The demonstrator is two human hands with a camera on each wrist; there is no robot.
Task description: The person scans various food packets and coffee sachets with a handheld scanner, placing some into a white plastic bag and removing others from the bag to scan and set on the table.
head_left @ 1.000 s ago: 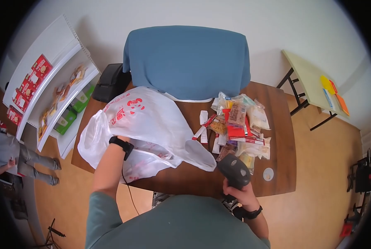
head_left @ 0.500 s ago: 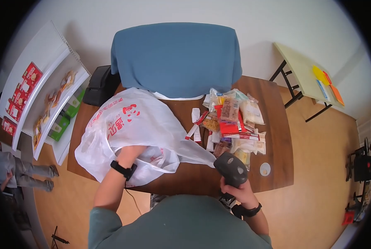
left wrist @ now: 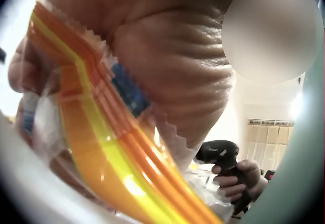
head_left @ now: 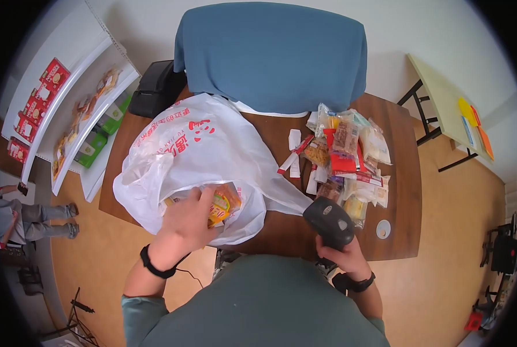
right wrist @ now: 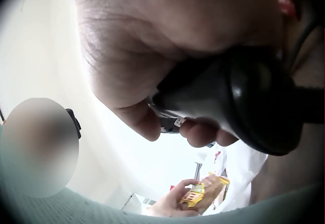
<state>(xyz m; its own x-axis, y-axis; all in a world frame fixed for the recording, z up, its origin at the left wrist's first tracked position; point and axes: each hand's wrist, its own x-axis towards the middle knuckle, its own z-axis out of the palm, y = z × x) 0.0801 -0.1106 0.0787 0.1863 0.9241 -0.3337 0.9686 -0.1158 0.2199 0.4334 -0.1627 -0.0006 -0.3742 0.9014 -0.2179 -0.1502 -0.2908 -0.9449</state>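
My left hand grips an orange and yellow plastic snack packet at the mouth of a white plastic bag with red print. Up close in the left wrist view, the packet has shiny film with a crimped edge and a small blue patch, and lies against the palm. In my right hand is a black handheld barcode scanner, the fingers wrapped round its handle. The scanner head points toward the bag's trailing handle. The rest of the bag's contents are hidden by its film.
Mixed snack packets lie piled on the right of the brown table, beside a round white sticker. A blue cloth covers something at the back, next to a black device. Shelves stand left; a person is beyond.
My left hand went deeper into the bag, then came back toward me with the orange and yellow packet in its grip. My right hand keeps holding the scanner in about the same place.
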